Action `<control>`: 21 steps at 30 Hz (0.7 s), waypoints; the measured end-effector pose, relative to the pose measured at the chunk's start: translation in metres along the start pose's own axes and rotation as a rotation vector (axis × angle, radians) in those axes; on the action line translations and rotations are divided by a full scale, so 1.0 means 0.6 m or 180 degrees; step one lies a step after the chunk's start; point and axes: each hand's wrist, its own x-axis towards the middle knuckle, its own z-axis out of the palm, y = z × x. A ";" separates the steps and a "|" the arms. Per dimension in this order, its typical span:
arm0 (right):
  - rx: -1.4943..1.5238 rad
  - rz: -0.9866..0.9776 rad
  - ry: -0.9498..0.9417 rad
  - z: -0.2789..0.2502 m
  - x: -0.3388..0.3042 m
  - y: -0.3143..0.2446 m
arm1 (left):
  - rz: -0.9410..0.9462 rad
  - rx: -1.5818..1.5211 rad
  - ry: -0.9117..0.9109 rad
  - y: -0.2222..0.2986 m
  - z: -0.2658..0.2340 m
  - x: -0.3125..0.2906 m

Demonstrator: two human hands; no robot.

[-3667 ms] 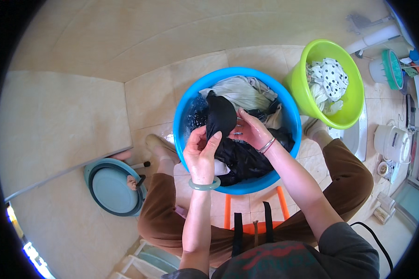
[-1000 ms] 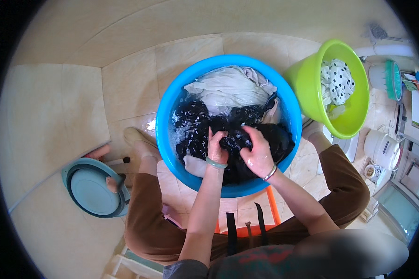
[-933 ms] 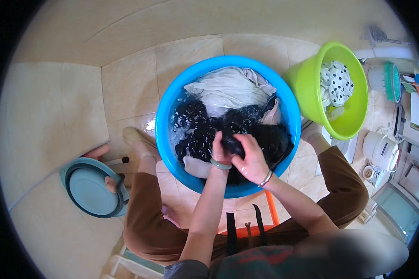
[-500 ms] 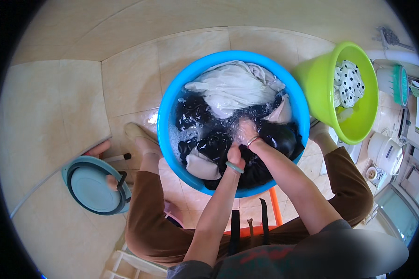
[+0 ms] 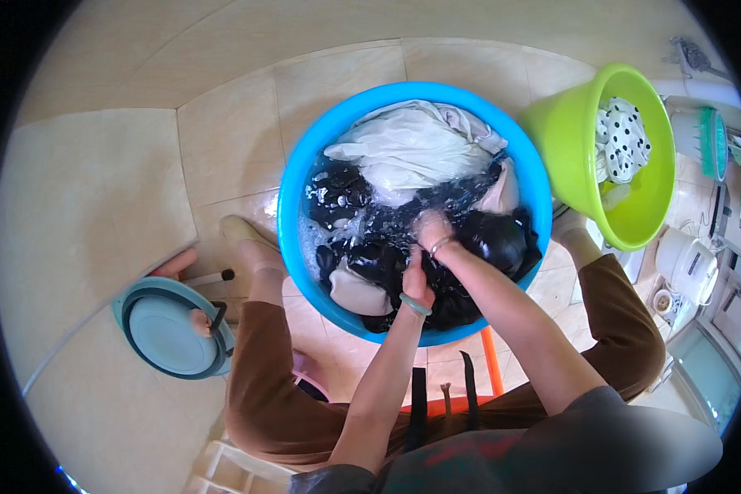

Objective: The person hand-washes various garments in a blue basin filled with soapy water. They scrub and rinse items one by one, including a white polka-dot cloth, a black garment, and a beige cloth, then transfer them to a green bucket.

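Note:
A round blue basin (image 5: 291, 206) holds water and soaking laundry. My left hand (image 5: 417, 280), with a pale green bangle at its wrist, is closed on a wet black garment (image 5: 379, 255) in the middle. Pressed against it, my right hand (image 5: 434, 227) grips the same dark cloth; splashing water blurs its fingertips. A white garment (image 5: 416, 152) fills the far part of the basin. Pale cloth (image 5: 359, 294) lies at the near left, and a pinkish piece (image 5: 500, 191) rests by the right wall. Black fabric bulges up (image 5: 494, 240) right of my hands.
A lime green tub (image 5: 564, 148) tilts beside the basin, with black-dotted white cloth (image 5: 622, 140) inside. Folded grey-green basins (image 5: 171, 333) lean at left. My knees flank the blue basin. A white appliance (image 5: 687, 267) stands at far right.
Both hands have shifted slightly within the basin, still together on the black cloth. Water splashes differently around them, and the view has tilted a little.

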 end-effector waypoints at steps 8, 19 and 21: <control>0.0694 -0.0913 0.0602 -0.038 -0.157 -0.038 | 0.0510 -0.0527 -0.0724 -0.005 -0.075 0.038; 0.0212 -0.0410 0.0280 0.018 0.010 0.010 | 0.0165 -0.0540 -0.0300 -0.002 -0.032 0.016; 0.0379 -0.0145 0.0337 0.011 -0.026 -0.022 | 0.0148 -0.0581 -0.0005 0.002 -0.046 0.028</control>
